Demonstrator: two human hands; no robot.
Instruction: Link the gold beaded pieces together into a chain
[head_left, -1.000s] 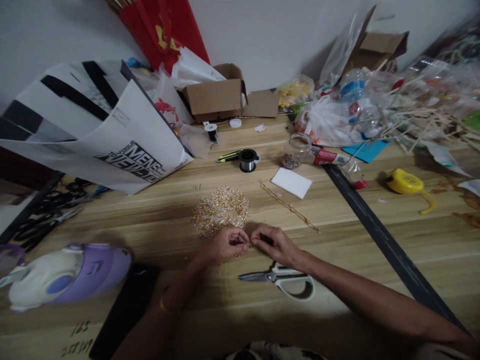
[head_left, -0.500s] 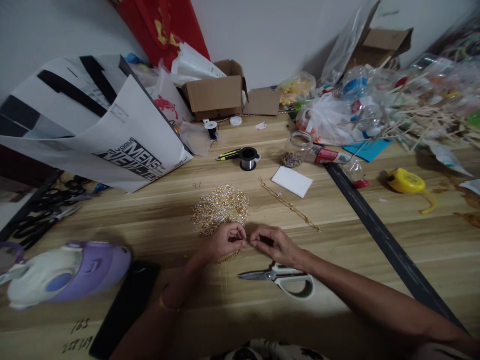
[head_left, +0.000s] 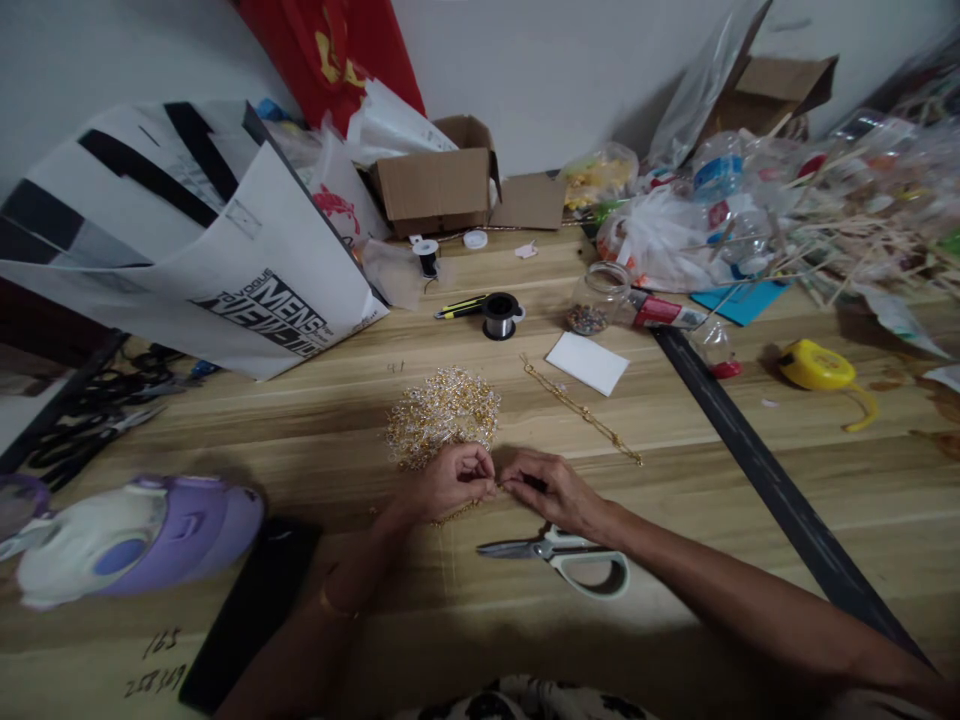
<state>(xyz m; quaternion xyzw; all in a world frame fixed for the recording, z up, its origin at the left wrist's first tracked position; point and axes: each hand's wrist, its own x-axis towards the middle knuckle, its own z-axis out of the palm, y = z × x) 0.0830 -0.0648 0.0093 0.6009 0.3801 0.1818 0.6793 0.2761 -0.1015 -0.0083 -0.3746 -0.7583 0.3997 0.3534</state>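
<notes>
My left hand [head_left: 456,474] is closed in a pinch beside the front of a heap of gold and clear beads [head_left: 420,415]. A thin gold chain [head_left: 455,515] trails out from beneath this hand onto the table. Close by on the right, my right hand [head_left: 553,487] pinches too, its fingertips almost meeting the left ones. A tiny gold piece [head_left: 500,485] shows between the two pinches; its exact shape is too small to tell. Scissors with pale handles [head_left: 592,565] lie just below my right hand. Beyond it, a gold beaded chain [head_left: 577,408] is stretched out diagonally.
Behind the beads are a wire spool [head_left: 500,318], a cutter knife [head_left: 459,308], a white card [head_left: 588,362] and a jar of beads [head_left: 596,300]. A yellow tape measure [head_left: 816,364] lies right; a purple and white bottle [head_left: 180,535] and black phone-like slab [head_left: 255,610] lie left.
The fingertips of both hands have come slightly closer together, and a small gold piece now shows between them. The view has shifted a little; the things on the table lie as before.
</notes>
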